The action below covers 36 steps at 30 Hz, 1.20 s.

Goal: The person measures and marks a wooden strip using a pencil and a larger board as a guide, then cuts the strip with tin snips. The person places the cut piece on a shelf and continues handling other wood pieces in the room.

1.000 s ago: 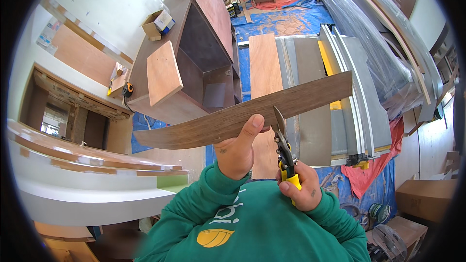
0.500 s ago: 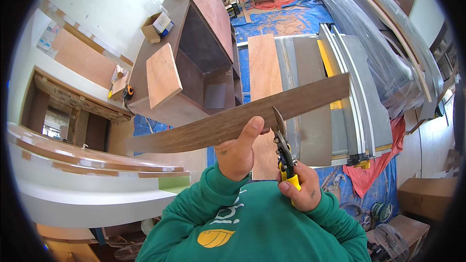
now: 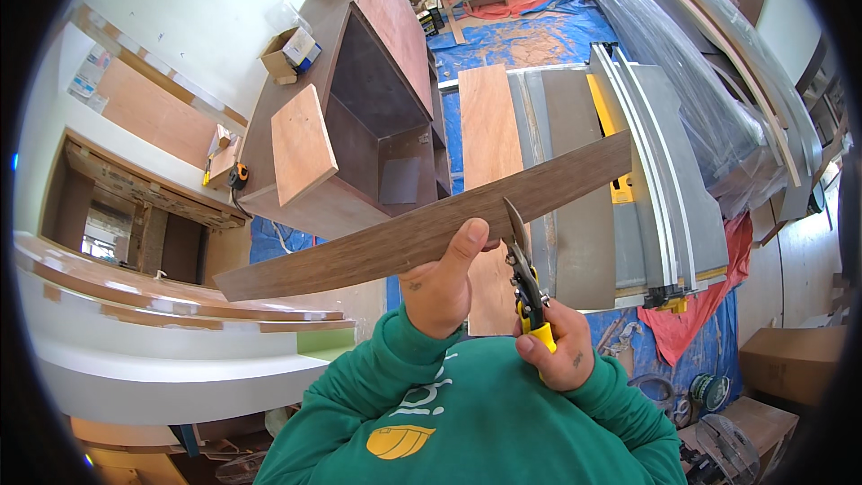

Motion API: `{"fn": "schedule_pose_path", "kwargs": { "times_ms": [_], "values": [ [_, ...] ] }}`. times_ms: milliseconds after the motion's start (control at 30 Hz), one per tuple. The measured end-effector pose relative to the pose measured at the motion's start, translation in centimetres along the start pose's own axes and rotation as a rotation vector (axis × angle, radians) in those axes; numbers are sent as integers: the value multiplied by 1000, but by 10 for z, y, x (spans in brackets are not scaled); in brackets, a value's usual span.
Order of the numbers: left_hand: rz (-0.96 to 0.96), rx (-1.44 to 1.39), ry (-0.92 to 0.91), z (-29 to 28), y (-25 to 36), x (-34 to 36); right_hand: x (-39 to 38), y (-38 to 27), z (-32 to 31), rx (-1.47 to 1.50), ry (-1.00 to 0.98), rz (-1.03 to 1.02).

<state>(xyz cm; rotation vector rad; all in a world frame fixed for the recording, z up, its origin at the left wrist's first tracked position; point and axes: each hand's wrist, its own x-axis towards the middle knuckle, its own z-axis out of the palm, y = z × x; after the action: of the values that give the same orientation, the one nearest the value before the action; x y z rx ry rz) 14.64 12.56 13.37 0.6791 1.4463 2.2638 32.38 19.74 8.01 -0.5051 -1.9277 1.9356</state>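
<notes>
Brown strip (image 3: 377, 242), head view: long, thin and wood-grained, it slants across my picture beyond the green sleeves, its left end lower than its right.
Left hand (image 3: 440, 283): pinched round the strip near its middle, thumb flat on the upper face, fingers mostly hidden beneath.
Right hand (image 3: 561, 346): curled round the yellow handles of the snips (image 3: 528, 283); I cannot tell from here how hard it squeezes.
Snip blades: they point up and away from the sweatshirt, one lying over the strip's lower edge just right of the left thumb. I cannot make out whether the strip sits between both.
Beyond the strip: its right end overlaps a grey machine table (image 3: 687, 144) in my view, contact uncertain. A plywood board (image 3: 489, 117) lies left of that table, with a cabinet (image 3: 391, 31) farther left.
Fingertip risk: the left fingertips look very near the blades, so a slip of either grip could bring skin against metal.
Splitting risk: I judge the material brittle; a hard squeeze might run a crack along the grain.
Twisting risk: with only one hand on it, the long piece could swing under blade pressure and skew the edge.
</notes>
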Motion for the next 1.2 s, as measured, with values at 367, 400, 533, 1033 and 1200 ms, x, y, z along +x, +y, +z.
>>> {"fn": "schedule_pose_path", "kwargs": {
  "times_ms": [367, 400, 533, 1033, 1200],
  "values": [
    [-51, 23, -12, 1, 1, 0, 3, 1, 1, -8, 13, -19],
    [-55, 19, -11, 2, 1, -1, 3, 1, 1, -3, 16, -16],
    [-47, 24, -15, 1, 0, 0, 3, 3, 2, 17, 25, -13],
    [-60, 20, -31, 4, -2, 4, 6, 6, 1, 32, 23, -2],
    [-71, 23, -21, 5, -2, 6, 6, 3, -1, 82, 10, 44]
  ]
}}
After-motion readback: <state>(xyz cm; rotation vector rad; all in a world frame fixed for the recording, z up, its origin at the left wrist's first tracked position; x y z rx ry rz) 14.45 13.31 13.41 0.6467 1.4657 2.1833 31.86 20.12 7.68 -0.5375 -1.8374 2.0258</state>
